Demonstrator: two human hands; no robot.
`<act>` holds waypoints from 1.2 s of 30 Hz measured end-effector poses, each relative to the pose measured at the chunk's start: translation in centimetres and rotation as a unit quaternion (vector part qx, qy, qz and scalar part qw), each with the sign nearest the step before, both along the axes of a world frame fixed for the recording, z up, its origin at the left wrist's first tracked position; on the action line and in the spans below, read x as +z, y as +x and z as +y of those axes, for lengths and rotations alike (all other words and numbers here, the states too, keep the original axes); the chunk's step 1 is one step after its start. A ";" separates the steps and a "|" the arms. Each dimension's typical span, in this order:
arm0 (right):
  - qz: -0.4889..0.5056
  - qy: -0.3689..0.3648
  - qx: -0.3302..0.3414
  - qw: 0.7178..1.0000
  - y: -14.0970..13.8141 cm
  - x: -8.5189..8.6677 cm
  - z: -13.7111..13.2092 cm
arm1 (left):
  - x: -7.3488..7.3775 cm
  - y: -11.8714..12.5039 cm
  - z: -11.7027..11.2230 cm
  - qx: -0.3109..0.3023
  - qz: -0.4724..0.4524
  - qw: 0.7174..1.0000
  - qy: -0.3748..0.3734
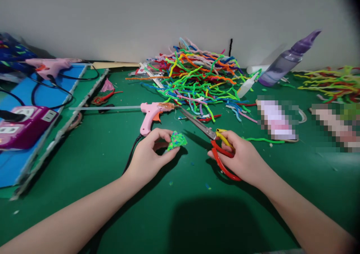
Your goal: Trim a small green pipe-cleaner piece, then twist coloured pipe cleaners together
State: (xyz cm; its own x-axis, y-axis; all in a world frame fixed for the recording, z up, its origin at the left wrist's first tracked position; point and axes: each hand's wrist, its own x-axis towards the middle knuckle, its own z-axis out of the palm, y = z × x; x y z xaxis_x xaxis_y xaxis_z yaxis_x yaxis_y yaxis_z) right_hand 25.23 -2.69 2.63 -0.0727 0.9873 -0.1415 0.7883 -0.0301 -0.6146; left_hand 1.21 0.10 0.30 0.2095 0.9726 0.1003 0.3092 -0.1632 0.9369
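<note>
My left hand (pixel 150 154) pinches a small fuzzy green piece with pink and blue flecks (pixel 176 140) between thumb and fingers, just above the green table (pixel 180 209). My right hand (pixel 243 158) is closed round the red and yellow handles of a pair of scissors (pixel 213 141). The scissors' blades are together and point up-left toward a pink hot glue gun (pixel 153 113), which lies on the table just behind my left hand with a clear glue stick jutting out to the left.
A heap of coloured pipe cleaners (pixel 197 78) lies at the back centre, more at the far right (pixel 332 81). A purple bottle (pixel 287 61) leans beside it. A purple power strip (pixel 22 124) and a second pink glue gun (pixel 49 66) sit on a blue board at left.
</note>
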 end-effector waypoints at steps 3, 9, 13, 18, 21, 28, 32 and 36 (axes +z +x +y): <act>-0.013 -0.039 0.007 0.999 -0.4 0.4 -0.3 | -0.1 0.0 0.0 0.004 0.000 1.000 0.007; -0.038 -0.038 0.058 0.997 -0.8 1.0 -0.8 | 0.2 0.0 -0.2 -0.006 0.023 0.998 0.052; -0.055 -0.015 0.070 0.996 -0.9 0.6 -0.8 | 0.2 0.0 -0.2 -0.013 0.040 0.996 0.079; -0.073 -0.010 0.103 0.992 -1.1 0.5 -0.9 | 0.0 0.0 -0.3 -0.019 0.046 0.994 0.101; -0.080 0.001 0.112 0.991 -1.1 0.6 -0.9 | -0.2 0.0 -0.3 -0.021 0.045 0.992 0.113; -0.091 0.020 0.120 0.988 -1.0 0.6 -0.9 | -0.4 -0.1 -0.2 -0.021 0.028 0.993 0.111; -0.089 0.021 0.124 0.988 -1.1 0.6 -0.9 | -0.4 -0.1 -0.2 -0.025 0.025 0.993 0.111; -0.086 0.023 0.127 0.988 -1.2 0.7 -1.0 | -0.2 0.0 -0.3 -0.020 0.026 0.994 0.108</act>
